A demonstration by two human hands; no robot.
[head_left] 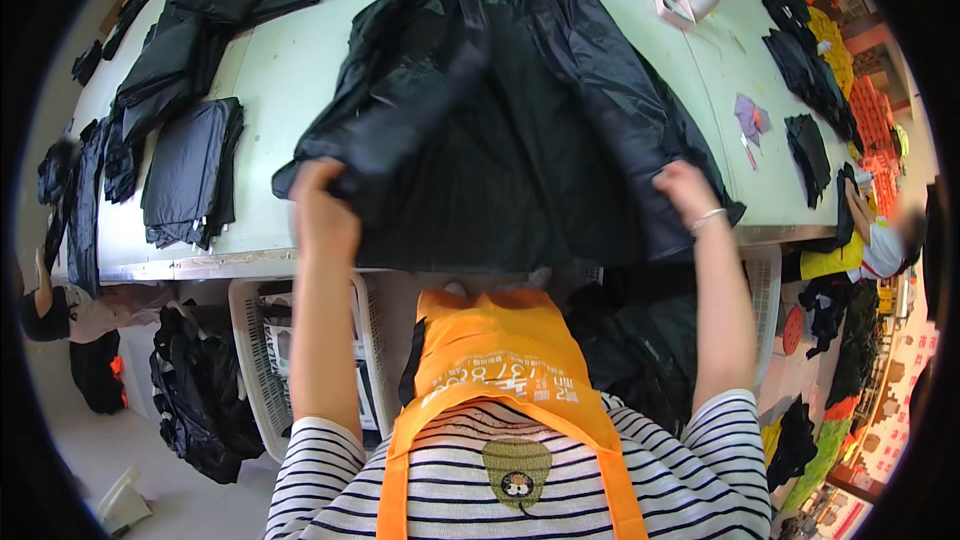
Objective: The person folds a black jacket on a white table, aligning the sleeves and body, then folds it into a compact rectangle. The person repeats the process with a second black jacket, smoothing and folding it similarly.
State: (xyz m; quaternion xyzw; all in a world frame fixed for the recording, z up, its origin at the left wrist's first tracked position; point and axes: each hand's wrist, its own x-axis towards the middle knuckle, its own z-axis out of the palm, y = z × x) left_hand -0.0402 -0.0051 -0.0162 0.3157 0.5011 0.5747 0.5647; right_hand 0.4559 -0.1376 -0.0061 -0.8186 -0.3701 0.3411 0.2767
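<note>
A black, slightly shiny jacket [520, 130] lies spread on the pale table in front of me, its front open and its lower edge hanging over the near table edge. At its left side my left hand [325, 210] is closed on the fabric, a little smeared by motion. My right hand [688, 195] pinches the jacket's right front edge near the hem. The front panels between my hands are blurred. At the far end of the jacket, a whitish patch shows inside the collar.
On the pale table [270, 140] are a stack of folded black garments [193, 172] at left, a small open box [673, 6] and a purple cloth scrap [750, 120]. White plastic baskets [262, 370] with dark garments stand below the near edge. Other people work at both sides.
</note>
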